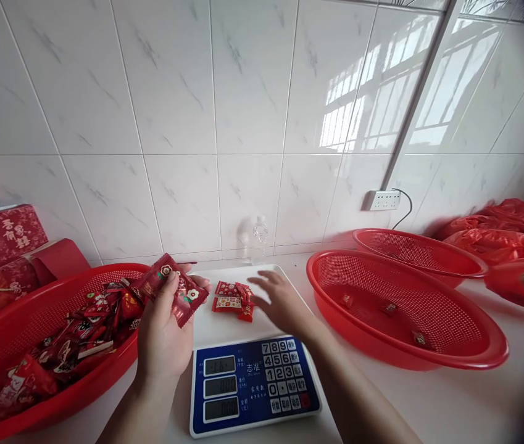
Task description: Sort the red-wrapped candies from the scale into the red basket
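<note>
My left hand (164,336) is closed around red wrapped snack packets (188,297) with white flower prints, its thumb pressed on top. They are held up over the left side of a white weighing tray. On that tray of the digital scale (255,410) lie a few small red packets (228,290). Just right of them hovers my right hand (284,302), fingers spread and holding nothing. Its fingertips are close to the packets; whether they touch, I cannot tell. The scale's blue panel, with displays and a number keypad, faces me.
At left, a red basket (125,271) holds many packets, with red gift boxes (7,231) behind. On the right, a red basket (456,357) contains several small packets, before another red basket (428,243). Red plastic bags (507,240), a clear bottle (260,234) and a power strip (383,200) are near the wall.
</note>
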`<state>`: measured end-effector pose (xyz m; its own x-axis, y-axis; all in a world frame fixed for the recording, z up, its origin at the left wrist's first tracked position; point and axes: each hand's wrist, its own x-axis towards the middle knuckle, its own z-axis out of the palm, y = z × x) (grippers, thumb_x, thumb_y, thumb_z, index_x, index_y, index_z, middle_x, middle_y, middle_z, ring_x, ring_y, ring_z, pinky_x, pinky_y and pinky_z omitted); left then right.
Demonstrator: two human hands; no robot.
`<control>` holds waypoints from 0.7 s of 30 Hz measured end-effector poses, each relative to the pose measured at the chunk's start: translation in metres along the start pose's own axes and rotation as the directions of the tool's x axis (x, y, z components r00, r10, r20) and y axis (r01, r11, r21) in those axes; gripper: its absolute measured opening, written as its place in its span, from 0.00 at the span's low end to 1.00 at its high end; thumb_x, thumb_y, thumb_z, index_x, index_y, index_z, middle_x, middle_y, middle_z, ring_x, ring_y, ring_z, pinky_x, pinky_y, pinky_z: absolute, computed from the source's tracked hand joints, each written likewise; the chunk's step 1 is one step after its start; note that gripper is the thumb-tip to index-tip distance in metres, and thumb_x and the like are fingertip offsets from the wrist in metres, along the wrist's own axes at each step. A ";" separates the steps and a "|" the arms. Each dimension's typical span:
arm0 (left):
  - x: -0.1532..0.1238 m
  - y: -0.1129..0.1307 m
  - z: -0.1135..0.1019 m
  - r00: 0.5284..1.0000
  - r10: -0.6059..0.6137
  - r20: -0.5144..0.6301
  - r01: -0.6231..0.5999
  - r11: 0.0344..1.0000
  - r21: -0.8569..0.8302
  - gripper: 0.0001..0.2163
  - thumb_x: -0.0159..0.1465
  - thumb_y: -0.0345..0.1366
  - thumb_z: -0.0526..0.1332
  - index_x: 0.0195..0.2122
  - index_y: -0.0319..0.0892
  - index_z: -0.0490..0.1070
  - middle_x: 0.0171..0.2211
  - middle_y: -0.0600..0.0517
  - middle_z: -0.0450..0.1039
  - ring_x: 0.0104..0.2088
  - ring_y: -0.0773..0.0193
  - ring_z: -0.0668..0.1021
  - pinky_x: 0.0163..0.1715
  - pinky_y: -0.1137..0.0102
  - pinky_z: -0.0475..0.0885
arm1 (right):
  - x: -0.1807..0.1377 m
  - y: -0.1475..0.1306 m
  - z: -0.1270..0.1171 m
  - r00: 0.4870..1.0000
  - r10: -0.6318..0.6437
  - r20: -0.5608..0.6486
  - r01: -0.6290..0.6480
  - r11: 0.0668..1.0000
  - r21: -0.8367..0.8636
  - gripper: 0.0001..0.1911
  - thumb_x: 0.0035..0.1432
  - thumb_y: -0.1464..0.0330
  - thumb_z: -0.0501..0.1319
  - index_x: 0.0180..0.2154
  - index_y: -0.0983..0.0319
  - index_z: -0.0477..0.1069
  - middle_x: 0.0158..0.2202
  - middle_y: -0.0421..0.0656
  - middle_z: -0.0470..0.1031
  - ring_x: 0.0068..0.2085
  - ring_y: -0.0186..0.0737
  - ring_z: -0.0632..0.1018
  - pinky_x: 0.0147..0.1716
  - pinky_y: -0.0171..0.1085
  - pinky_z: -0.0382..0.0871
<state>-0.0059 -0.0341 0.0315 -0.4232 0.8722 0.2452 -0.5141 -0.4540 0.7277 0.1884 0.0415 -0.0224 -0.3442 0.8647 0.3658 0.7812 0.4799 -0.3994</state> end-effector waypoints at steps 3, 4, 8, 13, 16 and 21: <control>0.001 0.001 0.000 1.000 0.009 0.007 -0.009 1.000 -0.014 0.08 0.56 0.40 0.66 0.33 0.41 0.75 0.26 0.53 0.75 0.29 0.66 0.78 0.30 0.73 0.74 | -0.003 -0.019 0.014 0.971 -0.060 0.232 0.058 0.998 0.019 0.21 0.63 0.59 0.53 0.57 0.52 0.65 0.62 0.47 0.61 0.62 0.51 0.61 0.57 0.53 0.54; 0.001 0.001 0.000 1.000 0.007 0.007 -0.007 1.000 -0.015 0.08 0.56 0.40 0.66 0.33 0.41 0.75 0.26 0.53 0.75 0.29 0.66 0.78 0.31 0.73 0.74 | -0.004 -0.022 0.014 0.967 -0.068 0.246 0.063 0.998 0.025 0.19 0.64 0.60 0.51 0.55 0.53 0.67 0.60 0.47 0.64 0.59 0.49 0.65 0.55 0.51 0.57; -0.001 0.000 0.000 1.000 0.007 0.016 -0.007 1.000 0.001 0.08 0.56 0.40 0.66 0.33 0.41 0.76 0.26 0.53 0.75 0.29 0.65 0.78 0.31 0.72 0.75 | -0.004 -0.022 0.012 0.988 -0.018 0.156 0.010 0.999 0.050 0.15 0.64 0.66 0.49 0.40 0.60 0.74 0.44 0.47 0.74 0.42 0.41 0.75 0.42 0.39 0.66; -0.002 0.001 0.000 0.998 0.029 0.047 -0.029 0.999 0.015 0.07 0.56 0.39 0.66 0.33 0.41 0.76 0.26 0.54 0.74 0.29 0.64 0.78 0.33 0.70 0.75 | 0.000 -0.015 0.006 1.000 0.015 -0.018 -0.015 1.000 0.007 0.11 0.60 0.72 0.53 0.34 0.60 0.74 0.40 0.46 0.74 0.38 0.39 0.75 0.38 0.35 0.66; -0.003 0.001 0.000 0.999 0.026 0.042 -0.027 1.000 0.009 0.07 0.56 0.39 0.66 0.33 0.42 0.76 0.26 0.54 0.75 0.29 0.64 0.79 0.33 0.69 0.75 | 0.000 0.004 -0.016 0.972 0.070 -0.225 -0.093 0.991 -0.095 0.12 0.60 0.71 0.52 0.34 0.60 0.75 0.42 0.48 0.74 0.41 0.43 0.74 0.40 0.39 0.67; -0.003 0.001 0.002 0.999 0.007 0.047 -0.007 1.000 -0.011 0.07 0.55 0.39 0.66 0.33 0.42 0.75 0.26 0.54 0.75 0.29 0.65 0.78 0.32 0.70 0.75 | -0.010 0.053 -0.062 0.786 0.363 -0.500 -0.486 0.863 -0.137 0.16 0.61 0.65 0.52 0.46 0.60 0.73 0.52 0.52 0.71 0.50 0.56 0.71 0.43 0.51 0.66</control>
<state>-0.0036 -0.0370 0.0327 -0.3915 0.8764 0.2804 -0.5193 -0.4620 0.7190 0.2651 0.0489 0.0050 0.2736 0.7796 0.5633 0.9130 -0.0264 -0.4070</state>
